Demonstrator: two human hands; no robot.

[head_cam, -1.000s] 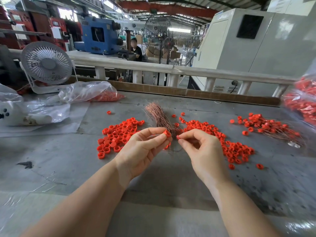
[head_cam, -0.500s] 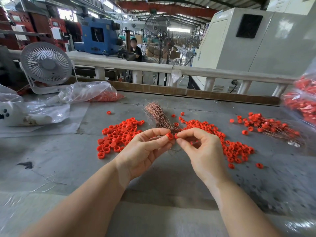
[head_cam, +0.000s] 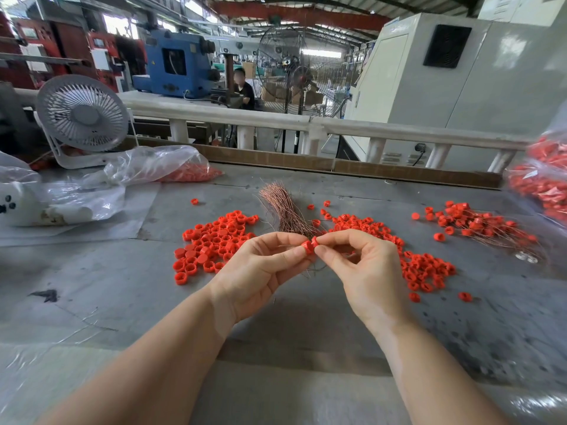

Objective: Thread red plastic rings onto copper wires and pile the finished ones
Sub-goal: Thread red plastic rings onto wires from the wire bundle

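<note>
Factory hall (head_cam: 306, 13); grey worktable (head_cam: 92, 286)

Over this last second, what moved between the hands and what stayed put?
The left hand and right hand closed the gap, so their two red rings now touch. Each grip stayed pinched. The wire bundle, loose rings and finished pile did not move.

Left hand (head_cam: 260, 271) pinches a red ring (head_cam: 307, 246) between thumb and forefinger; right hand (head_cam: 365, 271) pinches a second red piece (head_cam: 314, 240) touching it, both held above the grey table (head_cam: 122, 286). Copper wire bundle (head_cam: 285, 210) lies just behind the hands, fanned at its far end, between a left heap of loose rings (head_cam: 211, 243) and a right heap (head_cam: 423, 268). Finished wired rings (head_cam: 478, 223) lie far right; white desk fan (head_cam: 81, 118) and clear plastic bags (head_cam: 147, 167) far left.
</note>
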